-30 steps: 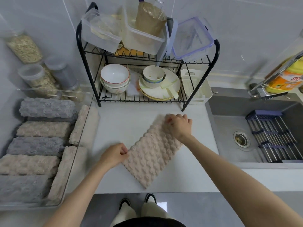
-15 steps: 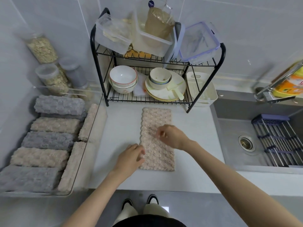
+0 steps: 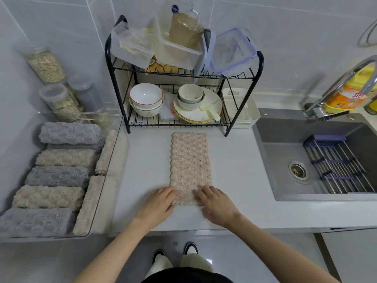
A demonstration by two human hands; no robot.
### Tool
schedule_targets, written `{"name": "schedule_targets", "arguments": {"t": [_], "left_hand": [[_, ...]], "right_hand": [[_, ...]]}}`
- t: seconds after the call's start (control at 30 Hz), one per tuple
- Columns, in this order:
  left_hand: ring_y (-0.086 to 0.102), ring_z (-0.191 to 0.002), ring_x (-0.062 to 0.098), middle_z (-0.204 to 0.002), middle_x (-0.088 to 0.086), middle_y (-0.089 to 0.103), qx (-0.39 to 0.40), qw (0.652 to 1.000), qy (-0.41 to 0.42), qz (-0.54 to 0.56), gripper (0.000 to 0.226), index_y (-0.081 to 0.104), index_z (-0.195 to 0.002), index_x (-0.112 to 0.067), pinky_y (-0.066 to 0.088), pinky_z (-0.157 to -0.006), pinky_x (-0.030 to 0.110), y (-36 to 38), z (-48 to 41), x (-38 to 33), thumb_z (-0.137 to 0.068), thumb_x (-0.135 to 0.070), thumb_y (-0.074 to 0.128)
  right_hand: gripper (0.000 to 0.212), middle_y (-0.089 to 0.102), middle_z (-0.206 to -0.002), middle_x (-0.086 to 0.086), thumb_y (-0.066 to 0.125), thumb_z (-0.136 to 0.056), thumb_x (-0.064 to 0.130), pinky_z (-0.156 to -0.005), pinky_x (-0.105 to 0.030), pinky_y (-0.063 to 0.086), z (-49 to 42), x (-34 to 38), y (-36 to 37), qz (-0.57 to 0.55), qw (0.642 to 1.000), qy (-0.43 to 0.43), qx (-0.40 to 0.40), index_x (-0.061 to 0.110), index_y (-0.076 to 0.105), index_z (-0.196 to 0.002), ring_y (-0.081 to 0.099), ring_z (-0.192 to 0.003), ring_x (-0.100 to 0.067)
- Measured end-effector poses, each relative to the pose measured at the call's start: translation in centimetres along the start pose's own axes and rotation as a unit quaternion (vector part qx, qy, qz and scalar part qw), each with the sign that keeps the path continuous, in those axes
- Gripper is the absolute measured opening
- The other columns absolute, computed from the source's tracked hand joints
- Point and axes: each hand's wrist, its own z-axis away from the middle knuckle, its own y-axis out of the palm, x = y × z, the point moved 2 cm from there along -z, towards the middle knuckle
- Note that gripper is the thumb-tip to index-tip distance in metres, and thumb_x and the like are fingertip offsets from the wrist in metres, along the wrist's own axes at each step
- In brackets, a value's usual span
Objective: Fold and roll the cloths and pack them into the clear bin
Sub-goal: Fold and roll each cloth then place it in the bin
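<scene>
Beige cloth (image 3: pixel 189 164) lengthwise on counter (image 3: pixel 146 160); left hand (image 3: pixel 157 203), right hand (image 3: pixel 217 203) fingers straight, resting on near end.

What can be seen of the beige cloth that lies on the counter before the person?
The beige cloth is a fluffy, bumpy fabric with scalloped edges, laid out as a long narrow strip. It lies flat on the grey counter, its far end near the black dish rack. The left hand and the right hand rest on its near corners.
</scene>
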Motion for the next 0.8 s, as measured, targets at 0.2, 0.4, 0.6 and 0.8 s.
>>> {"name": "schedule_targets", "arguments": {"t": [0.2,0.4,0.6,0.8], "left_hand": [[0.061,-0.082,0.013,-0.095,-0.006,0.063,-0.035,0.997,0.009,-0.061,0.027,0.060,-0.098,-0.019,0.034,-0.079,0.025,-0.2,-0.1,-0.7,-0.071,-0.020,0.056],[0.060,-0.073,0.013,-0.084,-0.010,0.063,-0.017,0.997,-0.027,-0.074,0.034,0.064,-0.086,-0.023,0.031,-0.075,0.025,-0.4,-0.5,-1.2,-0.055,-0.017,0.076],[0.059,-0.088,0.019,-0.091,-0.005,0.066,-0.036,0.993,-0.103,0.040,0.017,0.072,-0.097,-0.017,0.041,-0.076,0.025,-0.4,-1.3,-0.4,-0.083,-0.013,0.064],[0.048,-0.096,0.013,-0.099,-0.006,0.055,-0.057,0.979,-0.144,0.132,0.017,0.068,-0.100,-0.007,0.032,-0.081,0.014,-0.8,-2.4,0.6,-0.090,-0.018,0.060]], "right_hand": [[0.051,0.060,-0.078,0.001,0.078,-0.049,0.002,-0.054,-0.024,0.048,0.1,0.0,0.5,-0.010,0.997,0.032,-0.075,0.014,0.062,-0.096,0.057,-0.062,-0.018],[0.015,0.060,-0.103,-0.008,0.047,-0.090,0.010,-0.070,-0.033,0.041,-0.6,-0.9,-0.2,-0.137,0.978,0.153,-0.030,0.007,0.054,-0.103,0.057,-0.093,-0.030],[0.022,0.061,-0.109,-0.008,0.043,-0.090,0.008,-0.080,-0.035,0.043,-1.5,-2.1,-0.8,-0.257,0.946,0.198,-0.010,0.008,0.055,-0.108,0.057,-0.096,-0.030],[0.037,0.047,-0.116,0.000,0.053,-0.086,0.030,-0.090,-0.028,0.040,0.0,-2.3,-0.2,-0.289,0.940,0.179,0.019,0.012,0.048,-0.117,0.042,-0.110,-0.017]]}}
